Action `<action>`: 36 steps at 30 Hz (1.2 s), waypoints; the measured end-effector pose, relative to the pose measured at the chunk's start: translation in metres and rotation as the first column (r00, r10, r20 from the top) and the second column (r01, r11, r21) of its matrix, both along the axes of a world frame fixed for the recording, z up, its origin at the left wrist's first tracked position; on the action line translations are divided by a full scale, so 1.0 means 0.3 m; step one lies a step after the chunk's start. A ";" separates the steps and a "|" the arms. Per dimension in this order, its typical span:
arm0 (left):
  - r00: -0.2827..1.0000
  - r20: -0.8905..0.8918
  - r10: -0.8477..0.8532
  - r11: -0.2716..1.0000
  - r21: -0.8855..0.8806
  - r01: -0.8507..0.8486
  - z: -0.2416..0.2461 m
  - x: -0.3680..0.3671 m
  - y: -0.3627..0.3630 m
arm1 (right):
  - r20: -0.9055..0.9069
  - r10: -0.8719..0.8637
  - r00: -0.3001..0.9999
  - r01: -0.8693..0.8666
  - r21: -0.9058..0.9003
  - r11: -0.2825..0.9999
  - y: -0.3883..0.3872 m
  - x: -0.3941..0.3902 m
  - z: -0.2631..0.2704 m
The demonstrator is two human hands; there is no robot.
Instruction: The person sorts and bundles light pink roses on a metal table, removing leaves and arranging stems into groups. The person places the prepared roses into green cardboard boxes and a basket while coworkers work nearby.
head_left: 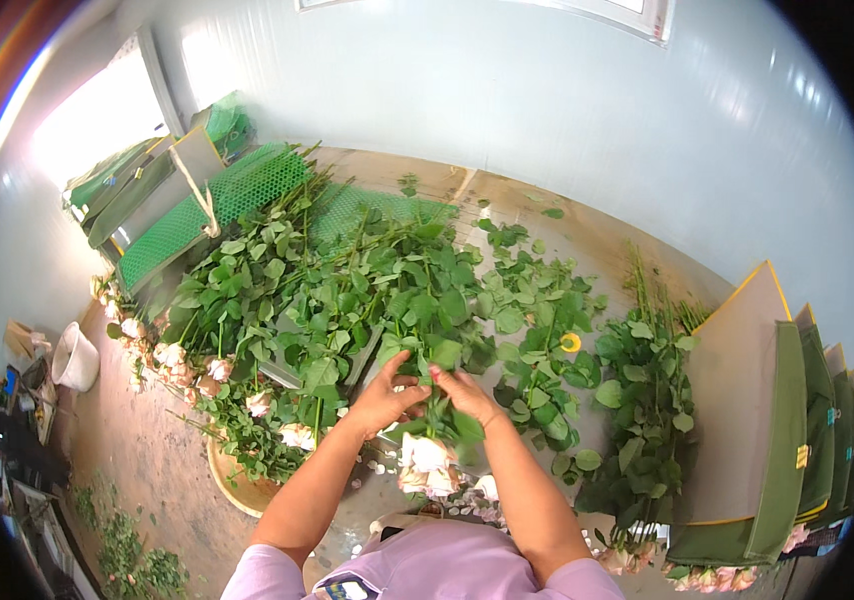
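Before my body, a small bunch of pale pink roses (pixel 427 466) hangs with its blooms toward me and its leafy stems pointing away. My right hand (pixel 472 397) has its thumb pressed against the stems just above the blooms. On the other side of the stems is my left hand (pixel 388 399), with thumb and forefinger spread apart. Its other fingers are partly hidden beside the stems, so its hold is unclear. Beyond both hands, a large heap of leafy rose stems (pixel 322 300) covers the worktable (pixel 592 375).
Green mesh (pixel 247 195) and felt-like wrapped boards (pixel 149 202) stand at the left. More boards (pixel 742 420) stand at the right beside a bundle of roses (pixel 644 405). A yellow tape roll (pixel 570 343) lies among leaves. Below the table are a tan basin (pixel 235 487) and white bucket (pixel 75 360).
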State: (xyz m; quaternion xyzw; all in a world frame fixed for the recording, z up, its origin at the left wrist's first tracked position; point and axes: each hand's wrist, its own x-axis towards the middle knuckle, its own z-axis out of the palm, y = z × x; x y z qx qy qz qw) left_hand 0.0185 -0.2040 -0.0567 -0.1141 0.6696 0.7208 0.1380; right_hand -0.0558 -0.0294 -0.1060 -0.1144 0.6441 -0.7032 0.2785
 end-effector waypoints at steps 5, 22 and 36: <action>0.930 -0.368 0.023 0.185 -0.912 -0.366 -0.164 0.029 -0.300 | 0.206 -0.058 0.977 0.082 -0.107 0.991 -0.014 -0.038 0.070; 0.969 -0.235 -0.071 0.538 -0.827 -0.162 -0.151 -0.125 -0.041 | 0.116 -0.495 0.861 0.430 0.356 0.830 0.300 0.154 -0.044; 0.941 0.215 0.260 0.761 0.554 -0.337 -0.041 -0.103 -0.091 | 0.497 -0.224 0.838 0.412 -0.309 0.857 0.485 0.013 0.288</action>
